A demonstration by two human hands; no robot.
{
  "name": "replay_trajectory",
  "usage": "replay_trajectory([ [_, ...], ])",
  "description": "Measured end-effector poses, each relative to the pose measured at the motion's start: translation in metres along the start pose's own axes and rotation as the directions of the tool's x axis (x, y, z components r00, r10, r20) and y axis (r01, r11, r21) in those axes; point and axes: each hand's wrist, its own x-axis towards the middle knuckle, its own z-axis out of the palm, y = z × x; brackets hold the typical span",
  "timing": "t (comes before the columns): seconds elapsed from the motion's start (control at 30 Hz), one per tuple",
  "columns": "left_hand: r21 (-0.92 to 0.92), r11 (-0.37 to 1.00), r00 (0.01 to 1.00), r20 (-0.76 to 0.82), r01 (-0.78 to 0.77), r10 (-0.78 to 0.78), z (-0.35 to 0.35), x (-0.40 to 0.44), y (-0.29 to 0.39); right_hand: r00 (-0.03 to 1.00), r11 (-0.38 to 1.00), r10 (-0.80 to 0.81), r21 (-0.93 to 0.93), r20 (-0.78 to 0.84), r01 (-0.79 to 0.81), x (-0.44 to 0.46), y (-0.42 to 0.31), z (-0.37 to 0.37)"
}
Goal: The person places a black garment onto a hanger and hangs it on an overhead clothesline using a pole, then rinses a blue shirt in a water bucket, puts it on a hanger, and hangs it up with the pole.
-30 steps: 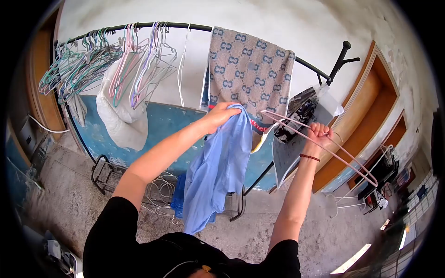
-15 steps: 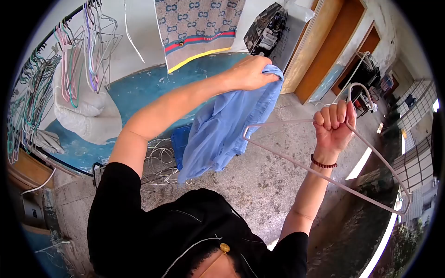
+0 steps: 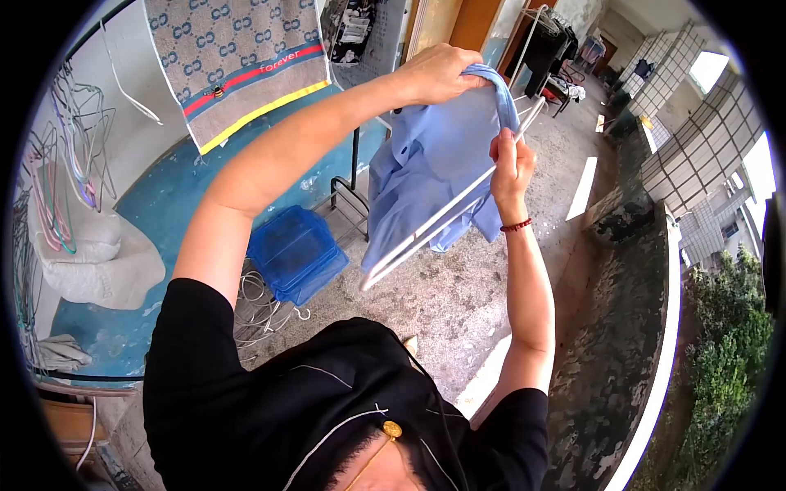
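A light blue shirt hangs from my left hand, whose fingers are closed on its collar edge at the top. My right hand, with a beaded bracelet at the wrist, is closed around a pale wire clothes hanger. The hanger slants across the front of the shirt, seen nearly edge-on. My right thumb and fingers are right at the shirt's collar edge; whether they also pinch the cloth I cannot tell. The hanger's hook is not clearly visible.
A blue mesh basket and a coil of wire lie below. On the left, a patterned towel and several hangers hang by the wall. A weathered parapet runs along the right, beside a wire grid.
My right hand has brought the hanger leftward to the shirt's collar and turned it nearly edge-on. My left hand still grips the shirt, now slightly higher. The view has swung right.
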Motion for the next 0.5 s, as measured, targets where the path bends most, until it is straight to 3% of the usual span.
replay_trajectory([
  [0.03, 0.057, 0.998, 0.999, -0.023, -0.04, 0.041, 0.01, 0.008, -0.01, 1.0, 1.0, -0.004, -0.016, -0.014, 0.004, 0.008, 0.003, -0.011],
  [0.1, 0.112, 0.991, 0.995, -0.066, -0.068, 0.075, 0.032, 0.025, -0.016, 0.987, 0.934, -0.139, -0.32, 0.076, 0.156, 0.026, 0.008, -0.039],
  [0.27, 0.097, 0.989, 0.989, -0.089, -0.109, 0.118, 0.104, 0.083, -0.016, 0.951, 0.746, -0.256, -0.59, 0.173, 0.308, 0.071, 0.052, -0.113],
  [0.33, 0.078, 0.985, 0.985, 0.091, -0.154, 0.147, 0.132, 0.106, -0.01, 0.916, 0.546, -0.277, -0.737, 0.29, 0.399, 0.089, 0.071, -0.151],
  [0.37, 0.103, 0.984, 0.973, 0.195, -0.144, 0.122, 0.144, 0.116, -0.005, 0.909, 0.504, -0.274, -0.759, 0.313, 0.413, 0.097, 0.079, -0.171],
  [0.4, 0.09, 0.985, 0.972, 0.197, -0.15, 0.13, 0.158, 0.126, 0.001, 0.908, 0.46, -0.245, -0.784, 0.339, 0.417, 0.104, 0.088, -0.191],
  [0.5, 0.302, 0.912, 0.897, 0.421, -0.278, 0.134, 0.19, 0.16, 0.028, 0.901, 0.376, -0.207, -0.819, 0.383, 0.434, 0.126, 0.11, -0.242],
])
